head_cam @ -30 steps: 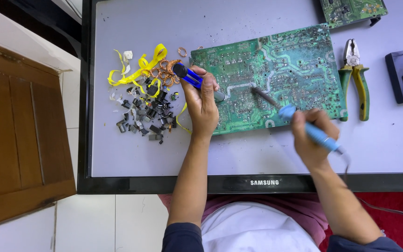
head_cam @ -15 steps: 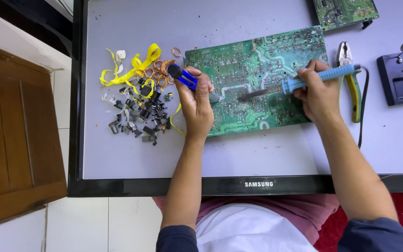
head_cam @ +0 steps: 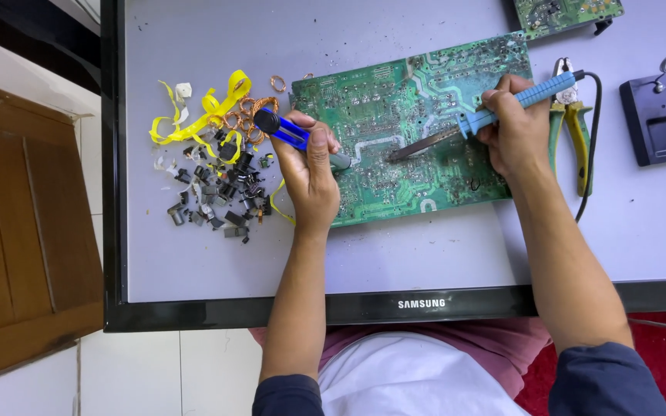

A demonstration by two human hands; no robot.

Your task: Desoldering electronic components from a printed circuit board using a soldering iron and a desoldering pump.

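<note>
**Two hands at work on a green board**

The work surface is a flat screen [head_cam: 194, 262] lying face down, grey, with a black frame along its near edge. On it, in the middle and a little to the far side, lies the green board [head_cam: 425, 185], slightly tilted, with its long axis going from left to right. Both hands rest on this board, so it lies directly under them and between them.

The right hand [head_cam: 512, 131] is clenched around the blue handle of a soldering iron [head_cam: 487, 117]. The iron points from the far right down to the left, and its dark tip touches the board near the centre. Its black cord runs off to the right. The left hand [head_cam: 310, 166] is grasping a blue pump [head_cam: 283, 131] with a black cap; the pump lies slanted, cap to the far left, its nose towards the centre of the board. The nose is near the iron tip but a gap shows between them. Of the two, the iron tip is the nearer to the spot on the board.

To the right of the right hand lie pliers [head_cam: 572, 131] with green and yellow handles, and further right a black stand [head_cam: 660, 123]. Left of the board is a heap of small dark parts [head_cam: 217, 196], yellow strips [head_cam: 206, 115] and copper coils [head_cam: 252, 115].
</note>
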